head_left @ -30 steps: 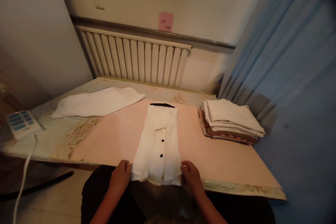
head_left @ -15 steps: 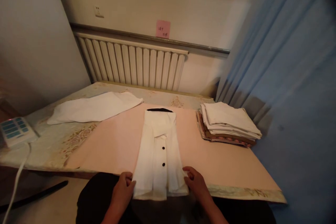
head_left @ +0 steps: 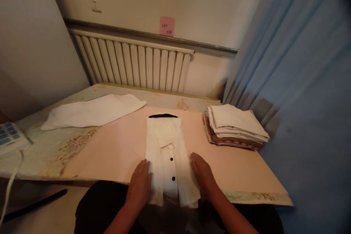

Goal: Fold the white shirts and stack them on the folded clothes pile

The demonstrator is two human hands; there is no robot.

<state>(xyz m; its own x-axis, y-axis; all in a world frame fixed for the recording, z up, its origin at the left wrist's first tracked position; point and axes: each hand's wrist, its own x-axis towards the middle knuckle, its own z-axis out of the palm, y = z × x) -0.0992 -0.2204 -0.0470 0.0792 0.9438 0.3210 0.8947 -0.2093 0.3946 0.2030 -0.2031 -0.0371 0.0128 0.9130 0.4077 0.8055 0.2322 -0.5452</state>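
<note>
A white shirt (head_left: 167,153) with two black buttons and a dark collar lies folded into a narrow strip on the pink sheet (head_left: 115,150). Its lower end hangs slightly over the near table edge. My left hand (head_left: 139,184) lies flat with fingers stretched along the shirt's left edge. My right hand (head_left: 201,173) lies flat along the shirt's right edge, fingers out. Both hands touch the cloth and grip nothing.
A stack of folded cloths (head_left: 236,126) sits at the right of the table. A loose white garment (head_left: 93,109) lies at the back left. A keypad device (head_left: 9,137) with a white cable sits at the left edge. A radiator (head_left: 131,60) and a blue curtain (head_left: 296,80) bound the table.
Both hands let go of the shirt's lower corners and slid forward, flattening along its two sides. The view shifted slightly.
</note>
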